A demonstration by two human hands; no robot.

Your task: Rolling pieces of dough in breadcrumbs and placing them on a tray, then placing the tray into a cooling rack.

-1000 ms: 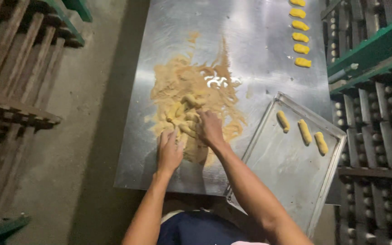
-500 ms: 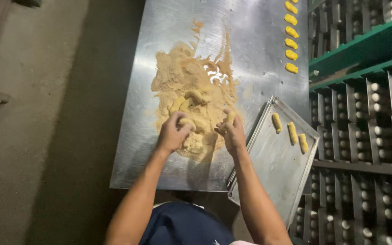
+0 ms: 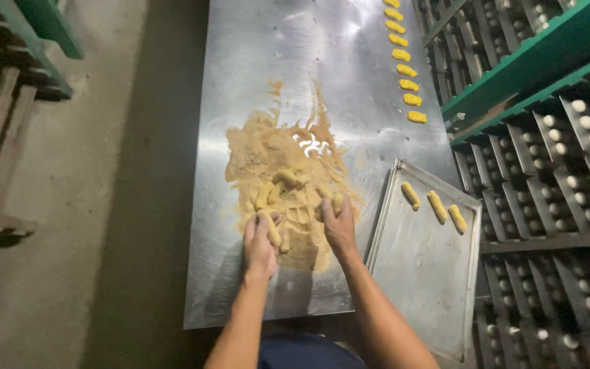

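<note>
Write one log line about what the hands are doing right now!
left hand: on crumb-coated roll | right hand: in crumb pile | tray: three rolls | table

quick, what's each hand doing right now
Left hand: flat and open, pressing a yellow dough roll into the crumbs.
Right hand: open, fingers spread, palm down on the crumbs, touching another roll.

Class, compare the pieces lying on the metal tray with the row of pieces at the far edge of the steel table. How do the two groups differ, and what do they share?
The tray pieces number three; the far row holds about eight.
The tray pieces are longer sticks set at a slant; the far row's pieces look shorter and stubbier, stacked in a line.
The tray pieces lie on the tray, near the right hand; the far row sits directly on the table.
Both are yellow, finger-shaped and evenly spaced.
</note>
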